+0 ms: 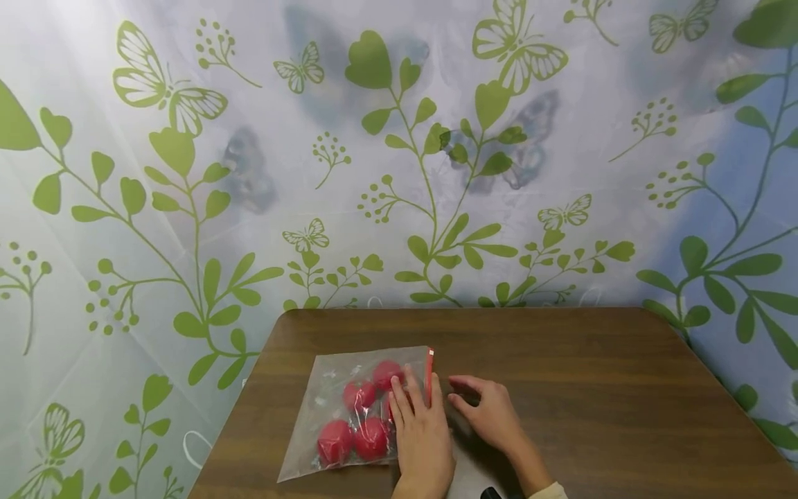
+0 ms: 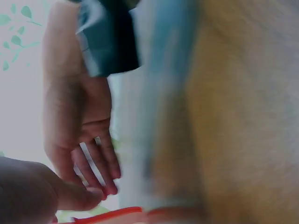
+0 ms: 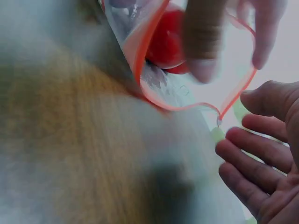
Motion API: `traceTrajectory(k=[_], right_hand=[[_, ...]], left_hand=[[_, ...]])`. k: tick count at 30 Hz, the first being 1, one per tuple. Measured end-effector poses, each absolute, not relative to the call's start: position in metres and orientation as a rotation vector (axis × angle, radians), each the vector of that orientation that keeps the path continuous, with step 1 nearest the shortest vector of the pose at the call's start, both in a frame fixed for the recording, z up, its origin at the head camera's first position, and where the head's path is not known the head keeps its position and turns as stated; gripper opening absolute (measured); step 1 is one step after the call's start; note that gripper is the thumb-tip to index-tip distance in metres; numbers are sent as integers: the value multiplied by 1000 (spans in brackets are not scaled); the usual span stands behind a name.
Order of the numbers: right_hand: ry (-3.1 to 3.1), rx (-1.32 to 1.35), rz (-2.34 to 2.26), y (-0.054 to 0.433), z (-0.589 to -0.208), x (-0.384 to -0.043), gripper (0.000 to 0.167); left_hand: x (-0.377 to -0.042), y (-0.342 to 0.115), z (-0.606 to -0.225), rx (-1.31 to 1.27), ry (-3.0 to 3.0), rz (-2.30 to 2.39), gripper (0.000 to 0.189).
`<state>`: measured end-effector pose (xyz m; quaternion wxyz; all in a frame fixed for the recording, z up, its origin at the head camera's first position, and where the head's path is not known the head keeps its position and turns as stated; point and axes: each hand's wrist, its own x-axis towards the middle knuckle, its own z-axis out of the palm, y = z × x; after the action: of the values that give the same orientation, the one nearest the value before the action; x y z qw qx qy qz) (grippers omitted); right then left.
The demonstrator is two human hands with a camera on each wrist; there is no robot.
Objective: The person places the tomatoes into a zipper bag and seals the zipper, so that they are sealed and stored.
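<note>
A clear zip bag [image 1: 305, 416] with a red-edged mouth lies on the brown table, holding several red round objects [image 1: 334, 441]. My left hand [image 1: 425, 440] rests over the bag's mouth end, fingers extended and touching the plastic near the upper red round object. Just right of the red edge [image 1: 430, 364] is my right hand [image 1: 489, 412], fingers loosely bent and nothing in its grasp. The right wrist view shows the mouth parted, with a red round object [image 3: 167, 39] inside, left-hand fingers [image 3: 203, 44] across it, and my right hand [image 3: 261, 154] beside the rim.
The wooden table [image 1: 592, 388] extends to the right of the hands. Behind it hangs a pale curtain [image 1: 399, 229] printed with green leaves and butterflies. A small black object [image 1: 490, 493] shows at the bottom edge between the forearms.
</note>
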<state>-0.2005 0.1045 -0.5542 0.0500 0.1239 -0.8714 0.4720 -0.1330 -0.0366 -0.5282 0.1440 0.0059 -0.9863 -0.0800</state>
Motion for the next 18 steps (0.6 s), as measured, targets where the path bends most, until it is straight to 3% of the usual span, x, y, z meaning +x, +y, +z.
traceTrajectory(k=[4, 8, 12, 18], right_hand=[[-2633, 293, 1471, 109, -545, -190, 38], [-2619, 214, 1524, 113, -533, -172, 42], [-2618, 85, 1639, 113, -520, -149, 51], [-2622, -107, 1931, 108, -510, -119, 67]], left_hand=[[-136, -49, -509, -52, -2766, -348, 100], [-142, -70, -483, -149, -2749, -477, 90], [-154, -94, -458, -264, -2748, -588, 80], [-177, -122, -433, -372, -2849, -711, 80]])
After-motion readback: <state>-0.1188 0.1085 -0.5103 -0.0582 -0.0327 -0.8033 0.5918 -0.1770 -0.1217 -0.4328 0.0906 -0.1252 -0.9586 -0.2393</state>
